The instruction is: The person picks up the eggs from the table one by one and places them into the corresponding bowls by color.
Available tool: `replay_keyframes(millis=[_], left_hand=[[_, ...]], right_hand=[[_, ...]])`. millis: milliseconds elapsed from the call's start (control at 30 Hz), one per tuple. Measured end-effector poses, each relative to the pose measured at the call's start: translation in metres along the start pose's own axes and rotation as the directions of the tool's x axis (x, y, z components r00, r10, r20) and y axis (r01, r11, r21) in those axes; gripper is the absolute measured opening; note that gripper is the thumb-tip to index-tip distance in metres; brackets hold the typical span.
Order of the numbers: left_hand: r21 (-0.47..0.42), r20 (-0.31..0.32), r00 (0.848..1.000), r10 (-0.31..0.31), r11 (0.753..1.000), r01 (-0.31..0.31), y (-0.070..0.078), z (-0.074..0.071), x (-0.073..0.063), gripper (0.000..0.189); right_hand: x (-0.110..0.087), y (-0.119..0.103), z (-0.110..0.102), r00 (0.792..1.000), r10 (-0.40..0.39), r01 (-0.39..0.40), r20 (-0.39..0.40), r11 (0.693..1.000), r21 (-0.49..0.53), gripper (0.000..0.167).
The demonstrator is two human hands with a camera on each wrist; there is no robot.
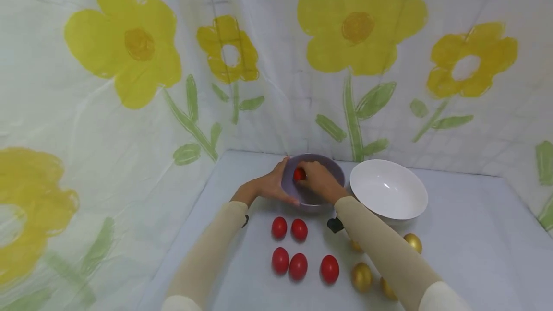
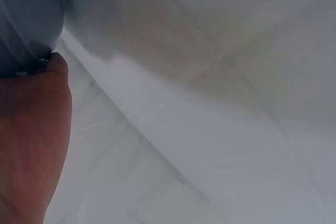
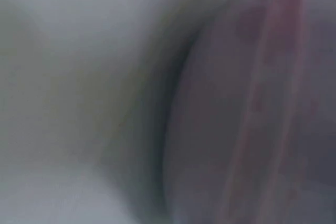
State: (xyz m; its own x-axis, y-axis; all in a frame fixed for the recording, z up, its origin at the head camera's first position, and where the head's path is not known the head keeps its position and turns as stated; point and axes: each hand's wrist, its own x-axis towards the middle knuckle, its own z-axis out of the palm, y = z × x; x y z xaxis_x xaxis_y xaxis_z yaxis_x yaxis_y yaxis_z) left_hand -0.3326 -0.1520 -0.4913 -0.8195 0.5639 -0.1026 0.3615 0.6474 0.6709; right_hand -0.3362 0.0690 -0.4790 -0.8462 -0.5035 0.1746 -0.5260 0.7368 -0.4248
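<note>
My right hand reaches down into a purple-grey bowl and pinches a red egg there. My left hand holds the same bowl by its left side, thumb along the front and fingers toward the back. In the left wrist view, part of that hand lies against the bowl's outer wall. The bowl's curved side fills the right of the right wrist view, where no hand shows. Several more red eggs lie on the table in front of the bowl.
A white bowl stands just right of the purple-grey one. Several gold eggs lie at the front right, some partly hidden by the right sleeve. A flowered sheet hangs behind and left of the white table.
</note>
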Motion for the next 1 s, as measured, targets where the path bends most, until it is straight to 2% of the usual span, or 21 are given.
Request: replay_keyframes(millis=[167,367,500,633,833,1000], left_hand=[[-0.002,0.019,0.999,-0.026,1.000,0.026,0.005,0.005,-0.003,0.154],[0.012,0.027,0.999,-0.021,1.000,0.021,0.007,0.009,-0.003,0.154],[0.014,0.033,0.999,-0.021,1.000,0.020,0.007,0.011,-0.001,0.157],[0.022,0.020,1.000,-0.007,1.000,0.007,0.004,0.010,0.002,0.159],[0.017,-0.003,1.000,-0.012,1.000,0.012,0.003,0.002,0.001,0.159],[0.011,-0.012,1.000,-0.017,1.000,0.017,0.001,-0.002,0.002,0.155]], right_hand=[[-0.007,0.002,0.005,1.000,0.003,-0.003,0.023,1.000,0.012,0.045],[-0.014,0.005,0.008,0.999,0.033,-0.033,0.021,0.999,0.004,0.048],[-0.020,0.003,0.001,0.998,0.057,-0.057,0.011,0.998,0.007,0.050],[-0.026,-0.007,-0.021,0.996,0.084,-0.083,-0.026,0.995,0.049,0.055],[-0.041,-0.033,-0.063,0.992,0.028,-0.013,-0.124,0.993,0.115,0.058],[-0.070,-0.055,-0.093,0.977,-0.015,0.048,-0.214,0.988,0.149,0.060]])
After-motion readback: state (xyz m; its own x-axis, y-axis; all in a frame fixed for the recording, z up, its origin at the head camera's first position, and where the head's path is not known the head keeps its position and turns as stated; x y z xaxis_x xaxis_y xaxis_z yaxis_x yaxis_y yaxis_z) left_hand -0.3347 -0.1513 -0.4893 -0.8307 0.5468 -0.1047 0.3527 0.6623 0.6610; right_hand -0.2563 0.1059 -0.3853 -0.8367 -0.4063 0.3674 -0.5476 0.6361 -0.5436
